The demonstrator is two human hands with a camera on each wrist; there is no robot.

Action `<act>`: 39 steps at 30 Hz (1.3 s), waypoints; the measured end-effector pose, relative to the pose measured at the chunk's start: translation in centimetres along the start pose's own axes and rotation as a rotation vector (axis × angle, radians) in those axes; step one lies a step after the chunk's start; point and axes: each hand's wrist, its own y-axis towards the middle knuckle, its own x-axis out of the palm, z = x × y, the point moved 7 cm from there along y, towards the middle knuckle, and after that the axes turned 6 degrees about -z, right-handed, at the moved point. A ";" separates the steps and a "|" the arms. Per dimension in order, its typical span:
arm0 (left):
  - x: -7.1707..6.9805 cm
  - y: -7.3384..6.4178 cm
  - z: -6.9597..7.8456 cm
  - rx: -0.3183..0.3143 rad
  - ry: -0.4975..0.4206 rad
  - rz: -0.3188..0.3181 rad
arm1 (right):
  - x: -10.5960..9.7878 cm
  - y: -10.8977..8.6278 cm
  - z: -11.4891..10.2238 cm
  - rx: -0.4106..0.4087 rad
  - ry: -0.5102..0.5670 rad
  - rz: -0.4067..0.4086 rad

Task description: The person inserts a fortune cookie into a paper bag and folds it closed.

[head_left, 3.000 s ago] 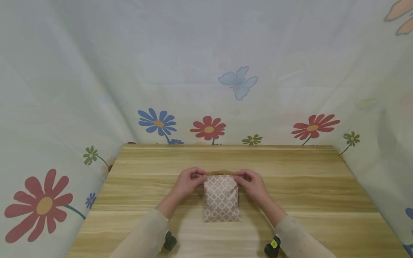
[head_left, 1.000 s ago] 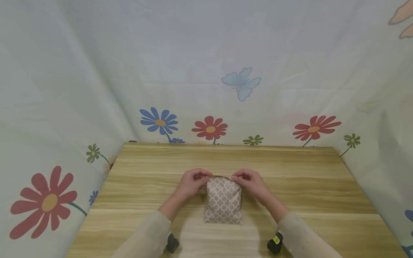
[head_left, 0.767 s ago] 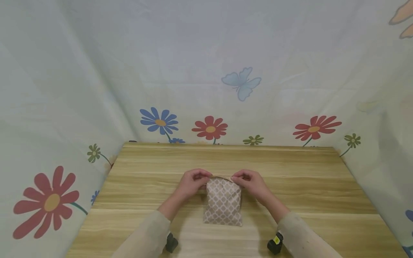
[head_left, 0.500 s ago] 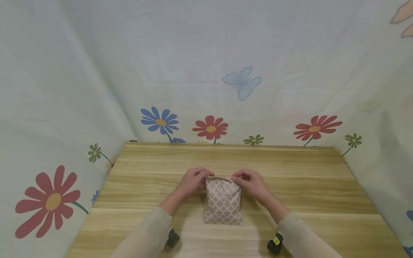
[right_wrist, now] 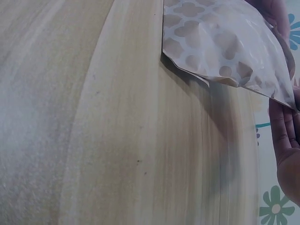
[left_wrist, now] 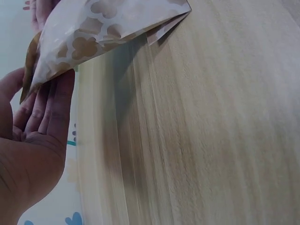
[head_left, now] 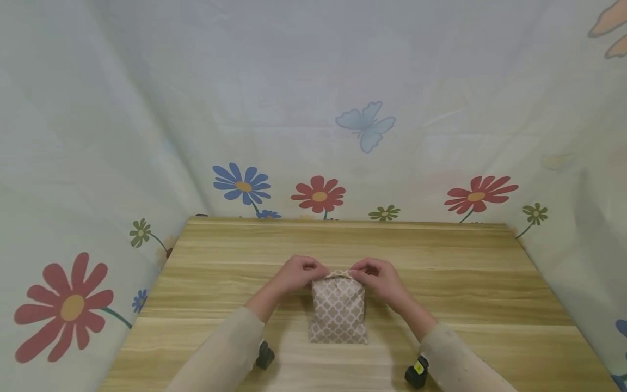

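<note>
A beige paper bag (head_left: 338, 313) with a white quatrefoil print stands near the middle of the tabletop, its top toward the far side. Its top edge (head_left: 339, 274) is turned over in a narrow strip. My left hand (head_left: 297, 274) pinches the top left corner between thumb and fingers, and my right hand (head_left: 383, 280) pinches the top right corner. Seen from the left wrist, the bag (left_wrist: 101, 28) bulges and shows a brown rim by the thumb. From the right wrist, the bag (right_wrist: 215, 42) looks puffed. Whatever is inside is hidden.
The wood-grain table (head_left: 235, 239) reaches back to a pale cloth backdrop (head_left: 294, 98) with printed flowers and a butterfly. Black wrist devices (head_left: 265, 355) hang under both sleeves.
The bag's top edge, standing up with its brown inside showing earlier, is now folded over toward me. My left hand has moved slightly right along that edge; the right has barely moved.
</note>
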 end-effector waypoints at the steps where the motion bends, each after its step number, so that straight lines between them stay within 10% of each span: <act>1: 0.0 -0.1 0.0 0.006 0.000 -0.004 | 0.0 0.0 0.0 -0.001 -0.001 0.000; 26: 0.3 0.0 1.0 0.147 0.229 0.063 | 1.1 1.4 -1.8 -0.072 -0.265 -0.184; 39: -0.3 -0.2 0.4 0.127 0.128 0.008 | 1.5 1.9 -2.4 -0.090 -0.321 -0.170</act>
